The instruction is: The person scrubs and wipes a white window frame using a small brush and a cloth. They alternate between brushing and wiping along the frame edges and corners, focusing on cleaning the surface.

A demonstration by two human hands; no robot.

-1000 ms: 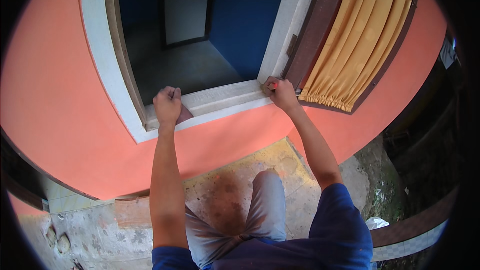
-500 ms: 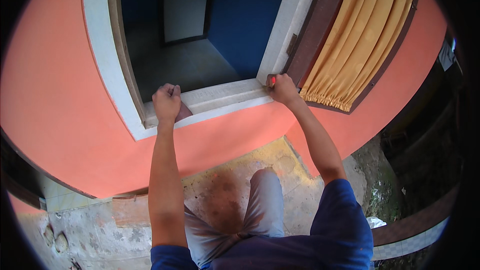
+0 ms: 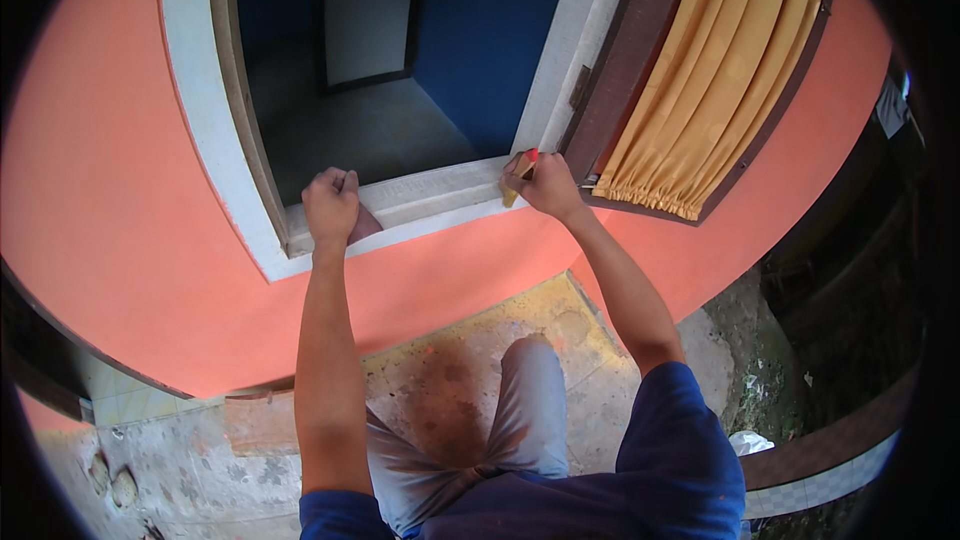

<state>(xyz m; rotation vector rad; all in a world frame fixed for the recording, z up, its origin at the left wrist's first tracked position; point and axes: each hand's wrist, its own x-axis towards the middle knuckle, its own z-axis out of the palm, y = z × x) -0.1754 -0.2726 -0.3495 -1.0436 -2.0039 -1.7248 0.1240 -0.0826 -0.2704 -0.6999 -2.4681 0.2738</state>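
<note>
My left hand point(image 3: 331, 204) is closed at the left end of the white window sill point(image 3: 430, 187). A dull reddish-brown flat piece, like folded sandpaper point(image 3: 366, 226), sticks out from beneath it over the sill's edge. Near the sill's right corner, my right hand point(image 3: 549, 183) grips what looks like a small paintbrush point(image 3: 511, 192). Its tan flat end points down against the sill's front edge, and a red part shows above my fingers. The fist covers the middle of this tool.
A maroon casement point(image 3: 640, 50) with a gold curtain point(image 3: 715, 90) stands swung out on the right, close to my right hand. Salmon wall point(image 3: 440, 270) surrounds the white frame. Inside are a blue wall and a pale door point(image 3: 370, 10). Stained concrete point(image 3: 260, 480) lies below.
My right hand has shifted left along the sill, away from the casement, and the tan end of its tool now shows. My left hand has hardly moved.
</note>
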